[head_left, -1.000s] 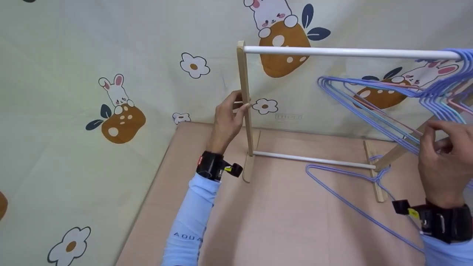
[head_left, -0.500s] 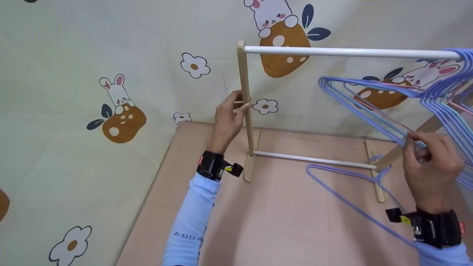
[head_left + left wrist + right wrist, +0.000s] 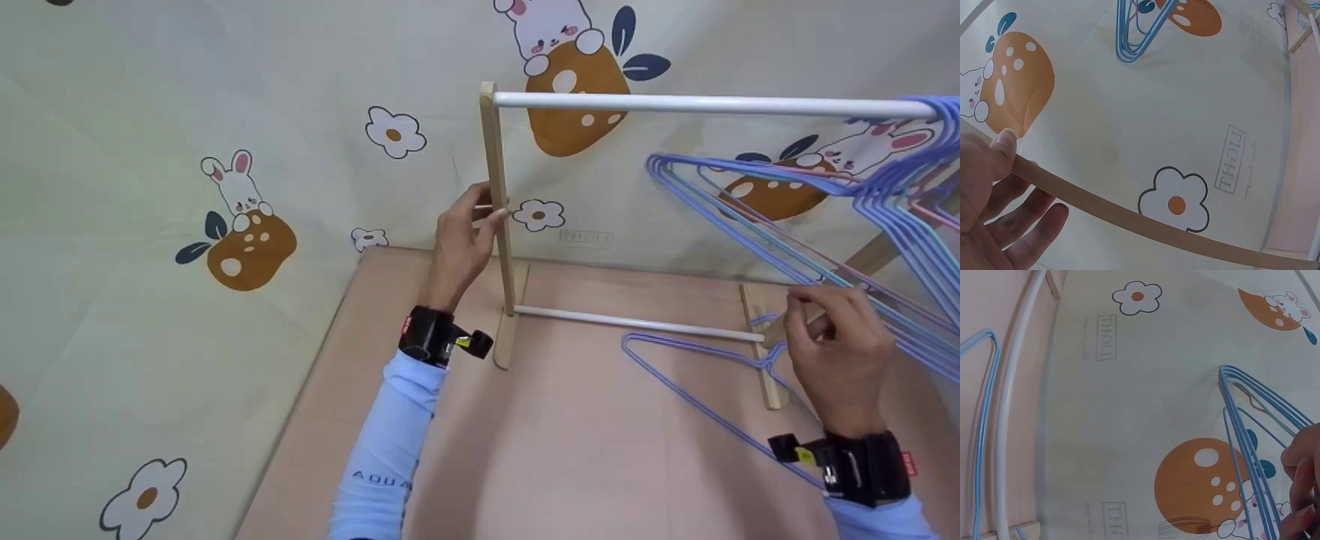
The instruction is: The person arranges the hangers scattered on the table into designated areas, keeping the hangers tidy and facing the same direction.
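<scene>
My left hand (image 3: 463,251) grips the left wooden post (image 3: 496,165) of a clothes rack, thumb in front and fingers behind; the left wrist view shows the thumb (image 3: 1006,147) on the post's edge. My right hand (image 3: 844,352) hovers low at the right with loosely curled fingers, holding nothing visible; its palm is hidden. It overlaps the lower bars of several blue, teal and pink hangers (image 3: 742,217) hanging at the right of the white top rail (image 3: 705,105). A blue hanger (image 3: 697,401) lies below, its neck by the rack's right foot (image 3: 769,386).
The rack stands on a pinkish surface (image 3: 570,442) against a wall covering (image 3: 315,75) printed with rabbits and flowers. A white lower rail (image 3: 637,322) joins its feet, and the left foot (image 3: 505,341) points forward.
My right hand has moved left and down, away from the hanging hangers' middle toward the hanger lying below. My left hand stays on the post.
</scene>
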### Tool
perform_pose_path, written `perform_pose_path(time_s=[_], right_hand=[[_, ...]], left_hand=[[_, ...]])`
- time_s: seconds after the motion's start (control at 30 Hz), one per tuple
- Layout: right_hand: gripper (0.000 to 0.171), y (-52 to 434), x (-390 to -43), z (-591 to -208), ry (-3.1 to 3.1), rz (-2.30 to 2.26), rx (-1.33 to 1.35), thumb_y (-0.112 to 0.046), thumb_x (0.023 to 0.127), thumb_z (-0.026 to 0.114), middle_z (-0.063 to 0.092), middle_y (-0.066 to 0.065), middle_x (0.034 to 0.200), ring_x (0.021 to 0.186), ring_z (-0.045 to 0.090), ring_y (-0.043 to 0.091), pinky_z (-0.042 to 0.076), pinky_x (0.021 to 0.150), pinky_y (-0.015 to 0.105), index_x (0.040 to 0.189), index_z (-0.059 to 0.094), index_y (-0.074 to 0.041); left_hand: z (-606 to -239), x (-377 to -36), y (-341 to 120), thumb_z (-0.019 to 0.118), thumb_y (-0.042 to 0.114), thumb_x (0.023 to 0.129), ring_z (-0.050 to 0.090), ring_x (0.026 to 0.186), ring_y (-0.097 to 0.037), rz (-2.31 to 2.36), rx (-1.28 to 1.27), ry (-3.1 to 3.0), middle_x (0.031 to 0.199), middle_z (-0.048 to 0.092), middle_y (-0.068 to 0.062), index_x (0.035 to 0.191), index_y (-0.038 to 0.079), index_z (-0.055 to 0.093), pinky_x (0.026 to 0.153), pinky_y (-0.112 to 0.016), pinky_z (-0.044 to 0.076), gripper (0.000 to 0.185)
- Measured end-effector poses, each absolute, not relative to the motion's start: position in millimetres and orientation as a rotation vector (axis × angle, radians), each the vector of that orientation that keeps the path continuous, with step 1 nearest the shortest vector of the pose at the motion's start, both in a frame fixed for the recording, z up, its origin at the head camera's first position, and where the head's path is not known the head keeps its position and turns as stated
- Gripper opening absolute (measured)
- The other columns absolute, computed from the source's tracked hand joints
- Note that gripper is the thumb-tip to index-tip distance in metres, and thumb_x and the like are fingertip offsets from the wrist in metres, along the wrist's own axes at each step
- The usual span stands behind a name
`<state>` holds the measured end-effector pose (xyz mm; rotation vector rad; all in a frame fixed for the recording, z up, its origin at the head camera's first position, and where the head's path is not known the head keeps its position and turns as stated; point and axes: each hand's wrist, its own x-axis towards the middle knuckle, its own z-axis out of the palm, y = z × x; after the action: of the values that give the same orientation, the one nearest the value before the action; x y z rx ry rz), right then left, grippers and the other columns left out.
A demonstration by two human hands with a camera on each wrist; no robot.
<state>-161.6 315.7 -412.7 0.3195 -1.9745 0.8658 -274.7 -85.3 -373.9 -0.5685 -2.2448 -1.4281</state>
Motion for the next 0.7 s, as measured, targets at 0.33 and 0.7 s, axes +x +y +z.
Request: perform_pose_path(time_s=[0.33, 0.7], right_hand=[[0.019, 334, -166, -446, -2.077, 0.812, 0.352, 0.012, 0.076, 0.065, 0.061, 0.015, 0.086, 0.055, 0.04, -0.002, 0.033, 0.055, 0.007, 0.093, 0.069, 0.004], [0.02, 354, -161, -474, -2.237, 0.735, 0.247, 0.005, 0.08, 0.067, 0.063, 0.012, 0.092, 0.059, 0.043, 0.006, 0.032, 0.054, 0.007, 0.099, 0.068, -0.002]], left_hand=[[-374, -274, -86, 0.057, 0.018, 0.094, 0.06, 0.095, -0.014, -1.457, -0.562, -2.247, 0.106, 0.06, -0.003, 0.122, 0.007, 0.055, 0.077, -0.025, 0.054, 0.03], [-373, -273, -86, 0.057, 0.018, 0.094, 0.06, 0.095, -0.016, -1.438, -0.557, -2.253, 0.105, 0.061, -0.004, 0.123, 0.008, 0.055, 0.076, -0.024, 0.053, 0.03]])
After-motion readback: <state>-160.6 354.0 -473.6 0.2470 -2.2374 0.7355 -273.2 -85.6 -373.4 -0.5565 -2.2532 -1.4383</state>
